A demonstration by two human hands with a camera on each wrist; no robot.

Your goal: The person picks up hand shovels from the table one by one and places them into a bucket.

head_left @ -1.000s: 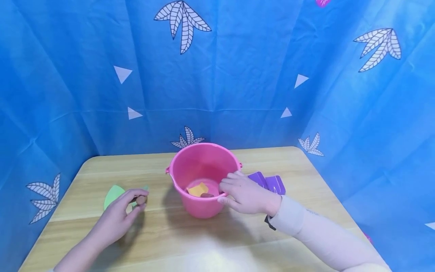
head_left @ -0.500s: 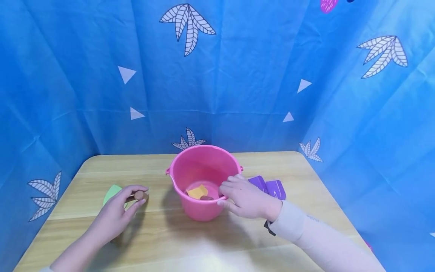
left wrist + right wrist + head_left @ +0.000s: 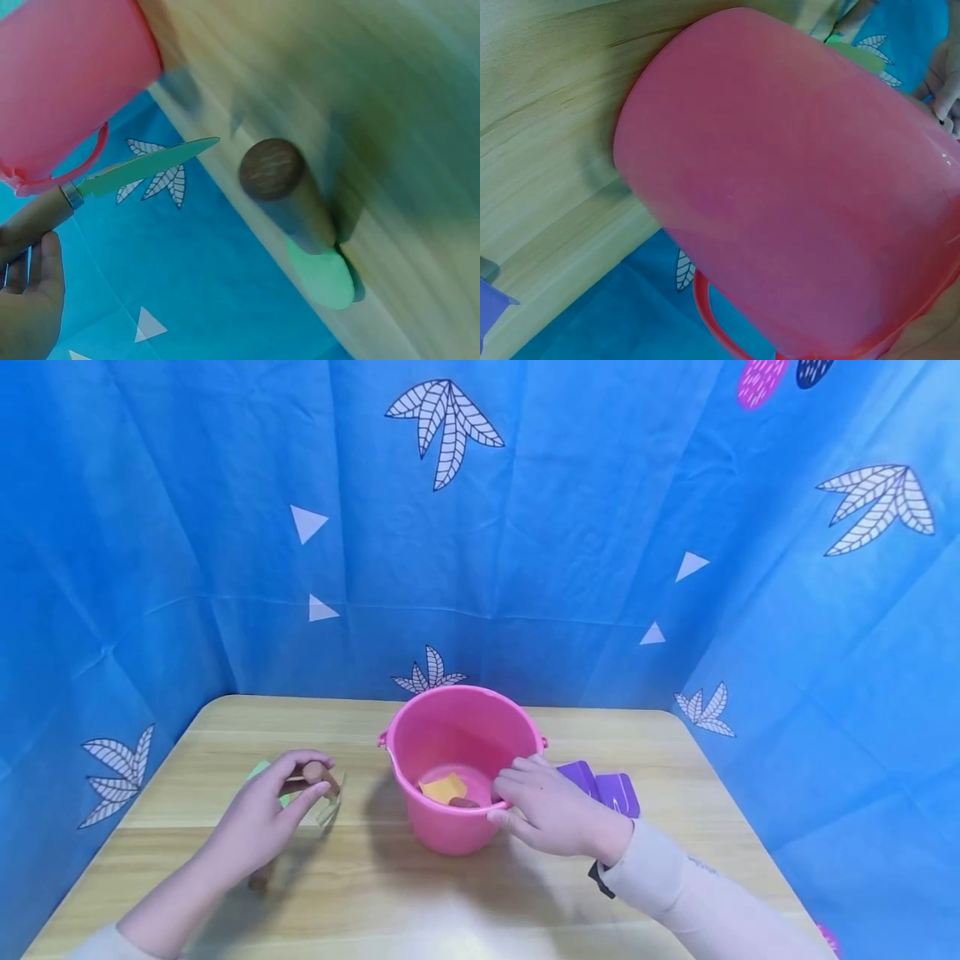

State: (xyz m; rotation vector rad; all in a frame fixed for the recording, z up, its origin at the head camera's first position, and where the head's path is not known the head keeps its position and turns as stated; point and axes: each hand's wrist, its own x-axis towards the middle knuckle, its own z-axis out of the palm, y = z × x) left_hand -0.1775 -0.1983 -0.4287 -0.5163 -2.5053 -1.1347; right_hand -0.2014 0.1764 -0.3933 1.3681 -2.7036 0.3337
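My left hand (image 3: 255,814) holds a small garden tool with a round wooden handle (image 3: 39,217) and a green blade (image 3: 150,169), which looks like a trowel seen edge-on. Below that hand, a second tool with a brown handle (image 3: 289,199) and a rounded green head (image 3: 322,277) lies on the table, partly hidden in the head view. A pink bucket (image 3: 450,831) stands upright at the middle. My right hand (image 3: 551,810) grips its right rim, fingers over the edge. Inside the bucket lie a yellow piece (image 3: 444,788) and a brown piece (image 3: 463,802).
Two purple pieces (image 3: 618,793) with white lines lie right of the bucket, partly behind my right hand. The wooden table (image 3: 420,910) is bordered by a blue patterned cloth (image 3: 480,527) at the back and sides. The bucket's handle (image 3: 712,319) hangs at its far side.
My left hand has lifted slightly with the green-bladed tool, whose handle end has turned up and blade now shows toward the bucket. My right hand stays on the rim. The head view has shifted.
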